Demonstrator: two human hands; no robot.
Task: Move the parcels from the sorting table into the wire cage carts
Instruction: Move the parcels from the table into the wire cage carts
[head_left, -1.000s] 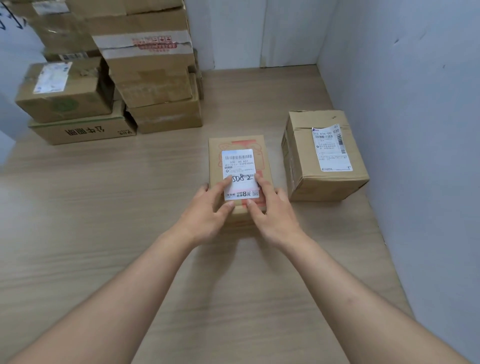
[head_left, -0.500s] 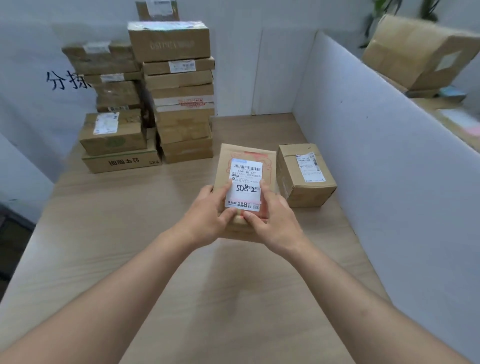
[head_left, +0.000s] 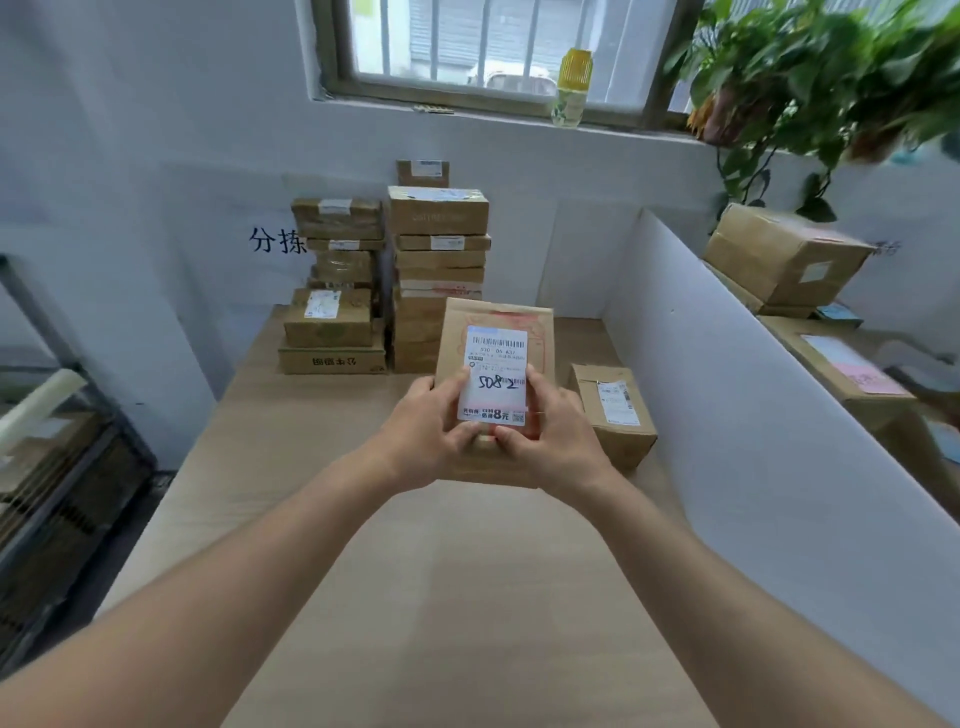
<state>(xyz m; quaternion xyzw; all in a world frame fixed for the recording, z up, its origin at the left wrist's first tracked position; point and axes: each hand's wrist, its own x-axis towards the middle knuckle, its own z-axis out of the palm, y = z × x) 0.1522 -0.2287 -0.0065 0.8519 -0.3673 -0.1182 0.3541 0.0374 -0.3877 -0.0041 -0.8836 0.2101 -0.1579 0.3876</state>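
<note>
A small brown parcel (head_left: 496, 325) with a white shipping label marked "508-2" is held up above the wooden sorting table (head_left: 457, 597), tilted with its label toward me. My left hand (head_left: 421, 434) grips its lower left side, thumb on the label. My right hand (head_left: 550, 441) grips its lower right side, thumb at the label's bottom. Another labelled parcel (head_left: 613, 415) sits on the table just right of it. Two stacks of parcels (head_left: 395, 275) stand at the table's far end. A wire cage cart (head_left: 52, 493) shows at the left edge, partly cut off.
A white partition wall (head_left: 753, 415) runs along the table's right side. Beyond it lie more boxes (head_left: 784, 254). A window, a yellow bottle (head_left: 571, 88) on the sill and a hanging plant (head_left: 831, 78) are at the back.
Both hands have lifted the labelled parcel off the table and tilted it up. The view has swung upward, bringing the window, plant and cart into sight.
</note>
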